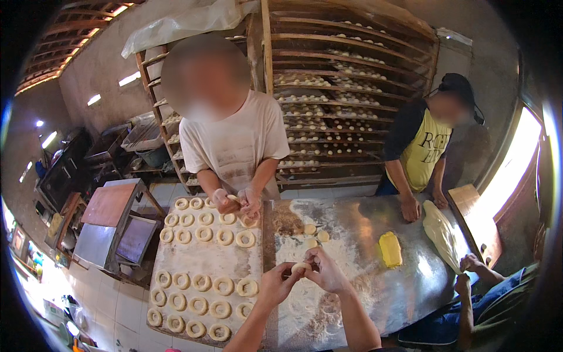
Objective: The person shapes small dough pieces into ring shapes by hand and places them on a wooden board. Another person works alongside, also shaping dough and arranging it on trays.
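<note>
Right of the floured board (199, 261), a dough piece (301, 267) was pinched by left hand (277, 286) and right hand (329, 276), presumably for gentle pressure. Dough rings (212, 310) were spaced across the board (likely against sticking); dough rounds (322, 236) were grouped on the tabletop (359, 218), right of it.

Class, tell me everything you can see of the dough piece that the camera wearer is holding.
The dough piece is small and pale cream, with a rounded upper edge and a smooth, soft look. The left grip and right grip hold it between them by the fingers, which cover part of it, so its full shape, and whether it has a hole, cannot be told. It appears held up over the floured tabletop.
</note>
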`<control>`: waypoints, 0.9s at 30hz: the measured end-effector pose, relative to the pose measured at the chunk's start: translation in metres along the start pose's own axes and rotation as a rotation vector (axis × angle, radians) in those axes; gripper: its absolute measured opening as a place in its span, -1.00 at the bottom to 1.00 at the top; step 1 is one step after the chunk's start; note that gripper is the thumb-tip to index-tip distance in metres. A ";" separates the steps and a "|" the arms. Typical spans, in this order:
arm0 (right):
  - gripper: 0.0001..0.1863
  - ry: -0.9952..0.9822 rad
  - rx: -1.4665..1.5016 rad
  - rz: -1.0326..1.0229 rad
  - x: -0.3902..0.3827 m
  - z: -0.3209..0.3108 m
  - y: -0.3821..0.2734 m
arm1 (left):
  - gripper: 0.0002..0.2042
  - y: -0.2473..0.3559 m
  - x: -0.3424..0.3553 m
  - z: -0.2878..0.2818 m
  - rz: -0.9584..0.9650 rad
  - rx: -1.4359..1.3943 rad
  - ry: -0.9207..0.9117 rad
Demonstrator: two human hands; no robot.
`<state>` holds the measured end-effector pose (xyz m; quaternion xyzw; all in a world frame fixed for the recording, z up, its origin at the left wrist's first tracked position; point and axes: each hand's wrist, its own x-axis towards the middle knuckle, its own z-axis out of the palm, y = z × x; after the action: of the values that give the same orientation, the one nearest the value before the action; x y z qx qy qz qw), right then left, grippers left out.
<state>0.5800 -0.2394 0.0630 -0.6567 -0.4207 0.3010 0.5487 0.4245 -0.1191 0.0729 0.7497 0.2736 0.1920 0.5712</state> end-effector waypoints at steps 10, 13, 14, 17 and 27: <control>-0.35 0.165 0.114 -0.023 -0.002 0.018 0.028 | -0.61 0.009 -0.013 0.047 0.366 0.411 0.293; -0.34 -0.075 0.707 0.090 -0.017 0.013 0.047 | -0.41 -0.003 -0.019 0.054 0.488 0.538 0.467; -0.36 -0.097 0.810 0.043 -0.020 0.010 0.049 | -0.39 -0.007 -0.020 0.056 0.548 0.588 0.483; -0.45 -0.071 1.120 0.070 -0.025 0.008 0.042 | -0.47 -0.015 -0.027 0.059 0.476 -0.022 0.175; -0.34 0.035 1.037 0.109 -0.034 0.060 0.000 | -0.67 -0.034 -0.052 0.039 0.367 0.273 0.482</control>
<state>0.5132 -0.2413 0.0473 -0.3247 -0.1725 0.4871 0.7922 0.4004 -0.1745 0.0306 0.7890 0.2843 0.4253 0.3403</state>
